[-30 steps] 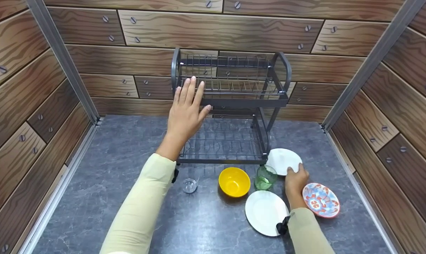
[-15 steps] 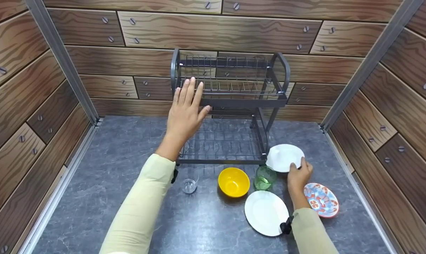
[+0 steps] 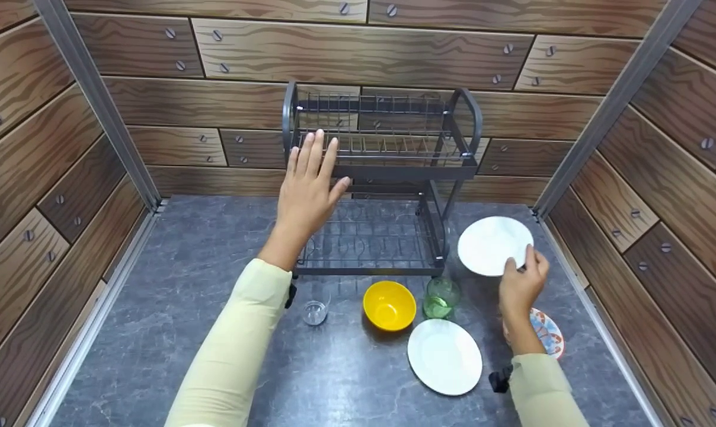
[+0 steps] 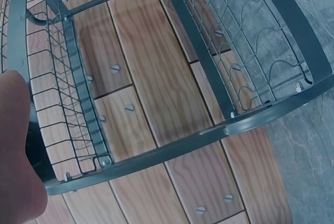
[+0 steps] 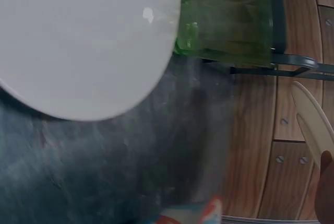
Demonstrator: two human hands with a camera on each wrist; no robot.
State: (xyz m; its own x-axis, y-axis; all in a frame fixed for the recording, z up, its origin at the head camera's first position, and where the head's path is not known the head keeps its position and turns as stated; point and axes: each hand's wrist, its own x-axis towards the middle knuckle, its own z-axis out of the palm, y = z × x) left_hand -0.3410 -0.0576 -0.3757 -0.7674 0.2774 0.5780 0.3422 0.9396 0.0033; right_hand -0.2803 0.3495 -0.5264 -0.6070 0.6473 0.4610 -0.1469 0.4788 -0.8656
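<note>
My right hand pinches the right rim of a white plate, lifted off the floor to the right of a two-tier dark dish rack. In the right wrist view, this held plate appears nearly edge-on. At the rack's upper left, my left hand lies with straight fingers over the front of the top tier; whether it touches the metal cannot be told. The left wrist view shows the rack's wire shelves beside part of that hand.
In front of the rack stand a small clear glass, a yellow bowl and a green glass. Nearer lies another white plate. A patterned dish is partly hidden behind my right forearm. Wood-patterned walls enclose the grey floor.
My right hand has raised the white plate from beside the rack and carried it rightward and farther forward. The left hand keeps its place at the rack; the view shifts slightly.
</note>
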